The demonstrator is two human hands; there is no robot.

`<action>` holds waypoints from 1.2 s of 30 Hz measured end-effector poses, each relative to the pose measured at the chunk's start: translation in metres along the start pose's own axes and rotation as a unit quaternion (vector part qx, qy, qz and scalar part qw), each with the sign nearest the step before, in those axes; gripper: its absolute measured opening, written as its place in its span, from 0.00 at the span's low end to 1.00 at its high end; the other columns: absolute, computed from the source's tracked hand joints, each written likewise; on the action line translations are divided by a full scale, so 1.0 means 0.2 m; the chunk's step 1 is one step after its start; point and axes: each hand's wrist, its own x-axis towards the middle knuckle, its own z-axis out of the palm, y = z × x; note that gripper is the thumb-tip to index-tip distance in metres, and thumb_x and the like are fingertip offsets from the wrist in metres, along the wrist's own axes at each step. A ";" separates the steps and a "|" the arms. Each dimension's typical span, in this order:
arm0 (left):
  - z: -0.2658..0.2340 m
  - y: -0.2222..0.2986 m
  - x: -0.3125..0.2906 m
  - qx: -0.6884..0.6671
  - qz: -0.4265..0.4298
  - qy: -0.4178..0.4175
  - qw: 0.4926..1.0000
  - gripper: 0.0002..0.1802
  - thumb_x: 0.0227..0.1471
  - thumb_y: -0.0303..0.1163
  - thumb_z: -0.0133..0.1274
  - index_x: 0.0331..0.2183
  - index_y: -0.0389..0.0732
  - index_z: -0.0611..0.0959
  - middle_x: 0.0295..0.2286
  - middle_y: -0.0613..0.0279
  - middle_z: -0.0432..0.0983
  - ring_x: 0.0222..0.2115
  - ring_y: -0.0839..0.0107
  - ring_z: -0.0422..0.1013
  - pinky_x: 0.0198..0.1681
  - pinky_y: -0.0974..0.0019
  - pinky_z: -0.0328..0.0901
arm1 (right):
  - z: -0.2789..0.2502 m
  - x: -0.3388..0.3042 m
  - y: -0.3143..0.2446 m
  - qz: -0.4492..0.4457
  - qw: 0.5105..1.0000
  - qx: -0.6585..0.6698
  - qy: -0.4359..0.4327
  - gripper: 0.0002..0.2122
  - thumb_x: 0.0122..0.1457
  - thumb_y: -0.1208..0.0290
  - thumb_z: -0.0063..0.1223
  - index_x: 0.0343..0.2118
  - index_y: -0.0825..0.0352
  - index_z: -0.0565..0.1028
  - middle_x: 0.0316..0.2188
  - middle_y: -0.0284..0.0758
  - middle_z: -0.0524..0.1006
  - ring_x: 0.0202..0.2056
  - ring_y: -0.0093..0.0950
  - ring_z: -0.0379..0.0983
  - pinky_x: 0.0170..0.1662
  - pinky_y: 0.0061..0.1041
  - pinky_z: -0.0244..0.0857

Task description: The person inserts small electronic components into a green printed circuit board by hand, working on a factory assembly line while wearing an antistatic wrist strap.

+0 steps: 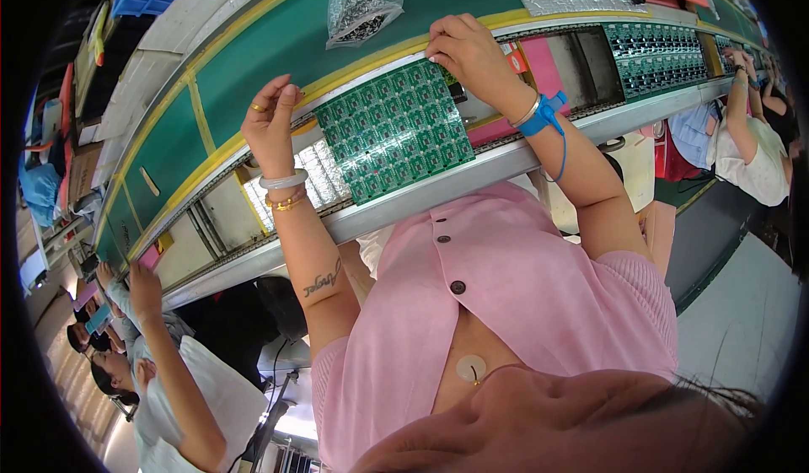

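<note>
A green printed circuit board panel (396, 131), covered in rows of repeated small circuits, lies on the rails of the line in front of me. Just off its far left corner is my left hand (274, 131), raised with thumb and fingertips drawn together; whatever they pinch is too small to make out. My right hand (474, 58) is at the board's far right corner, its fingertips pressed together, and any part between them cannot be seen. A blue wrist strap (541, 114) with a cord circles my right wrist.
Beyond the board, a clear plastic bag (362, 9) of small metal parts rests on the green bench mat (270, 60). The metal rail (497, 159) runs along the near side. More boards (657, 56) lie to the right. Co-workers' arms (181, 372) reach in at both sides.
</note>
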 end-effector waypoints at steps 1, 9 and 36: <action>0.00 0.01 0.00 -0.010 -0.006 -0.001 1.000 0.09 0.49 0.24 0.56 0.35 0.34 0.80 0.28 0.63 0.76 0.30 0.76 0.73 0.36 0.74 0.68 | 0.00 0.00 0.00 -0.003 1.000 -0.005 0.001 0.05 0.44 0.76 0.57 0.26 0.66 0.75 0.33 0.32 0.70 0.38 0.33 0.65 0.41 0.30 0.61; -0.01 -0.01 0.00 0.010 0.001 -0.022 1.000 0.08 0.47 0.22 0.58 0.33 0.35 0.82 0.30 0.65 0.76 0.30 0.78 0.71 0.36 0.75 0.67 | -0.01 0.01 -0.03 -0.048 0.998 -0.043 -0.014 0.05 0.44 0.75 0.58 0.26 0.65 0.74 0.33 0.30 0.70 0.37 0.32 0.66 0.40 0.30 0.62; 0.02 0.06 -0.04 0.383 0.203 -0.140 0.890 0.06 0.38 0.23 0.57 0.26 0.35 0.81 0.29 0.57 0.70 0.33 0.59 0.65 0.40 0.61 0.60 | 0.20 0.43 -0.10 -0.035 0.984 -0.169 0.036 0.06 0.46 0.67 0.54 0.24 0.62 0.72 0.26 0.33 0.70 0.35 0.31 0.66 0.38 0.30 0.60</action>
